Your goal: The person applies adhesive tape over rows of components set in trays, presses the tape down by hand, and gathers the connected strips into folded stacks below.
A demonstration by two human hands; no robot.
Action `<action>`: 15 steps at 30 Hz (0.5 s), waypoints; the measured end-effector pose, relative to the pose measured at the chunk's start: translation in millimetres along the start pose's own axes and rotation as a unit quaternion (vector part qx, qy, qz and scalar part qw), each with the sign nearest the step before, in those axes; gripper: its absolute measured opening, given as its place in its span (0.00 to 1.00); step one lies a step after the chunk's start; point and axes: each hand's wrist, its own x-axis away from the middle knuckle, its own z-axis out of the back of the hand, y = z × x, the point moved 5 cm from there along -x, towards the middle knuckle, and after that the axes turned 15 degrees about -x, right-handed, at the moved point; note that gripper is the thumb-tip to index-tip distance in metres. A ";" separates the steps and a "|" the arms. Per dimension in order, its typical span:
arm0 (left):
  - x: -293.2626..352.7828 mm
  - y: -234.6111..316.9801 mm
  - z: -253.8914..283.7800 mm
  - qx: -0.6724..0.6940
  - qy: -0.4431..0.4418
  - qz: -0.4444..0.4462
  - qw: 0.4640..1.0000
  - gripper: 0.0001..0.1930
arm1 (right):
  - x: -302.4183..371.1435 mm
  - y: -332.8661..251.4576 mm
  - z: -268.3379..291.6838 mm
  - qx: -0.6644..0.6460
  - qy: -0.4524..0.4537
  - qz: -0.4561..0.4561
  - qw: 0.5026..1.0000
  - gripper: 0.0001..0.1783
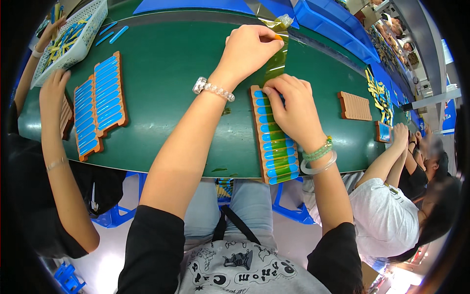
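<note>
A brown rack [261, 142] lies before me, with a row of blue flat sticks [290, 175] in its grooves. Along the middle of the sticks runs a strip of translucent yellow-green tape [279, 156], which continues past the rack's far end. My left hand [250, 53] pinches the tape's edge beyond the rack, and something orange shows at its fingertips. At the far end of the rack, my right hand [293, 105] is closed, thumb and forefinger together at the tape. Its palm side is hidden.
Two stick-filled racks [107, 93] and a white basket [93, 29] of sticks are at left, beside a co-worker's arm [54, 122]. An empty rack [355, 106] and a loose stick pile [379, 95] lie at right, near another person. Blue trays [338, 29] line the far edge.
</note>
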 end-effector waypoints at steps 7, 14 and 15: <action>-0.2 18.5 3.8 0.055 0.000 -0.028 0.998 0.14 | 31.4 34.9 35.1 -0.023 0.069 -0.094 0.993 0.06; 6.7 52.5 41.5 0.230 -0.001 -0.051 0.972 0.10 | 55.0 21.2 52.1 -0.180 0.091 -0.149 0.968 0.09; 6.1 59.2 50.8 0.250 0.014 -0.047 0.967 0.09 | 53.5 18.5 53.0 -0.198 0.081 -0.154 0.965 0.09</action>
